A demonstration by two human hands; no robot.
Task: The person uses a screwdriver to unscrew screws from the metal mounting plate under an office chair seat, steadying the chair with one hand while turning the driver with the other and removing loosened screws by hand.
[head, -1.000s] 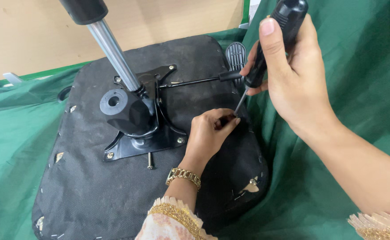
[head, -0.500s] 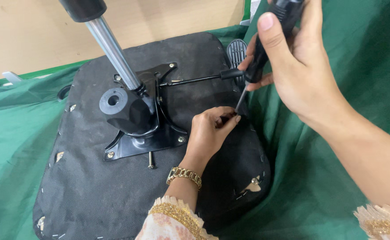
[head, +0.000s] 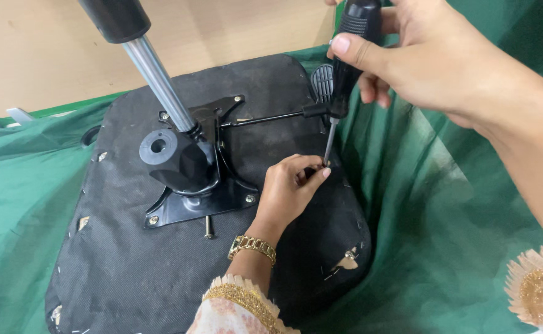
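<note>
The tip of the screwdriver (head: 344, 74) was hidden behind the fingertips of the left hand (head: 290, 188), so whatever was pinched there could not be made out. The top of its black ribbed handle was cut off by the upper edge. Its long axis ran nearly upright, the thin steel shaft pointing toward 6 o'clock, down at the seat underside (head: 129, 272) near that panel's 3 o'clock edge. The right hand (head: 432, 55) was closed around the handle. The left hand's fingers were narrowed to a pinch at the shaft's end. The underside was covered in rough black fabric, stapled along its rim. A loose bolt (head: 208, 226) lay at 6 o'clock of the black metal plate (head: 197, 198), from which a shiny cylinder (head: 157, 77) rose toward 11 o'clock.
</note>
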